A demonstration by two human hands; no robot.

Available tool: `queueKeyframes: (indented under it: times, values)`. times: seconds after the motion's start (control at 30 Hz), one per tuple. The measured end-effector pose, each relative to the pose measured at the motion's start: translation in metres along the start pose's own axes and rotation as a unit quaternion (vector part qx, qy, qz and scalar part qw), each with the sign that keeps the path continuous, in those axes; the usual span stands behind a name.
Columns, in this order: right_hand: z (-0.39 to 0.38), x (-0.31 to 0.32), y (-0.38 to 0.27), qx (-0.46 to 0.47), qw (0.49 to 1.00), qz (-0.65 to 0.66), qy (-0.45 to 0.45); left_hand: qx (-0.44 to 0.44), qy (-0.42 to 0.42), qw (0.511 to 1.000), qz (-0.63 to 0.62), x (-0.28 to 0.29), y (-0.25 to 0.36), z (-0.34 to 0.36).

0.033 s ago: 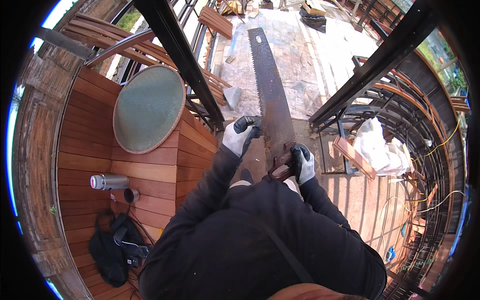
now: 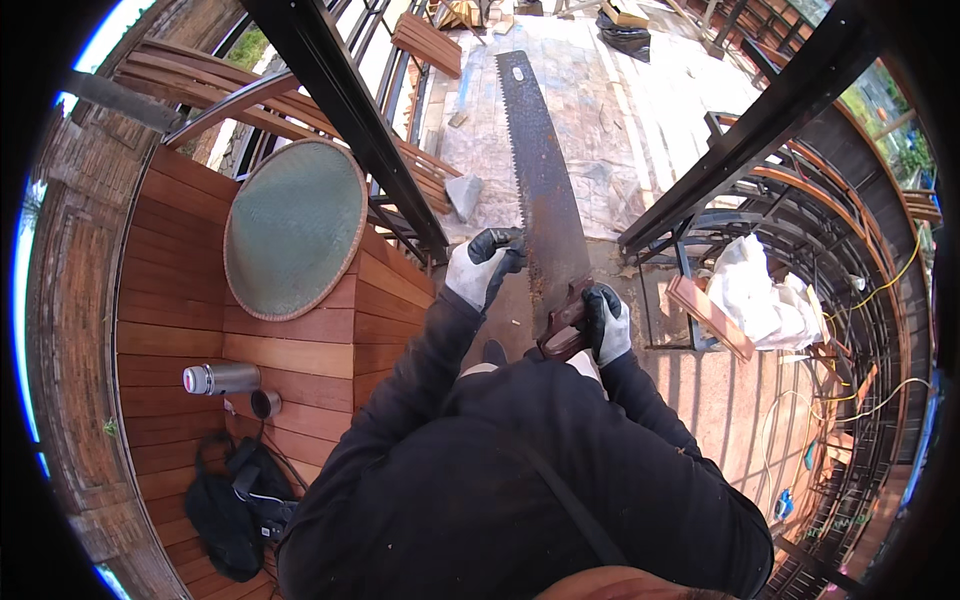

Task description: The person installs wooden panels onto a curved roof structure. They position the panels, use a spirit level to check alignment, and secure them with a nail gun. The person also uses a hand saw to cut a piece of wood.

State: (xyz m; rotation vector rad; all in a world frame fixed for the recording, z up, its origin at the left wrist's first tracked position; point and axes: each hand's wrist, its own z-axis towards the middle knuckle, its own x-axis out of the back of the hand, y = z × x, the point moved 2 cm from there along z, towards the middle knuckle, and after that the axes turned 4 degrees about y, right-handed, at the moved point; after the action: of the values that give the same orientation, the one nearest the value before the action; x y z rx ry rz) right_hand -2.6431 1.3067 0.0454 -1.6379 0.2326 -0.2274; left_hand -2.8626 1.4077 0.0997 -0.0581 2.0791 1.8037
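Observation:
A long hand saw [image 2: 549, 170] points away from me, its rusty blade rising from a dark brown handle [image 2: 567, 322]. Its toothed edge faces left. Around the handle, my right hand [image 2: 609, 324] is closed, in a white glove with dark palm and fingers. My left hand [image 2: 485, 266], gloved alike, is beside the toothed edge near the lower blade. Its thumb and forefinger are pinched together close to the teeth; whatever they hold, if anything, is too small to make out.
On the wooden bench [image 2: 285, 345] at left are a conical hat [image 2: 296, 228], a steel thermos [image 2: 222, 378], a cup [image 2: 266, 403] and a black bag [image 2: 225, 510]. Dark metal posts [image 2: 750, 130] flank me. White sacks [image 2: 757, 295] and a wooden plank [image 2: 709, 317] stand at right.
The view has shifted slightly, so the hat and thermos sit a little lower. Both hands and the saw keep nearly the same pose.

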Motion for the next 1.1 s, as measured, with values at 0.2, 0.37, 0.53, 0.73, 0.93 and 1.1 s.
queueKeyframes:
  times: [0.2, 0.37, 0.53, 0.73, 0.93, 1.1]
  values:
    - [0.157, 0.014, 0.034, -0.045, 0.998, 0.005, 0.043, 0.025, -0.019, 0.999, 0.012, -0.025, 0.013, 0.168]
    - [0.298, 0.044, 0.037, 0.044, 0.99, -0.127, 0.05, -0.008, -0.045, 0.997, 0.056, -0.055, 0.013, 0.318]
    - [0.446, 0.063, -0.003, 0.097, 0.99, -0.081, 0.062, -0.018, -0.029, 0.998, 0.045, -0.086, 0.051, 0.449]
    - [0.599, 0.065, -0.055, 0.017, 0.999, 0.036, 0.01, -0.09, 0.047, 0.994, 0.037, -0.091, 0.07, 0.609]
    - [0.759, 0.064, -0.051, 0.169, 0.974, -0.14, 0.057, -0.125, 0.087, 0.988, -0.042, -0.084, 0.074, 0.765]
    - [0.905, 0.064, -0.055, 0.08, 0.997, -0.021, 0.006, -0.098, 0.02, 0.988, -0.121, -0.068, 0.061, 0.937]
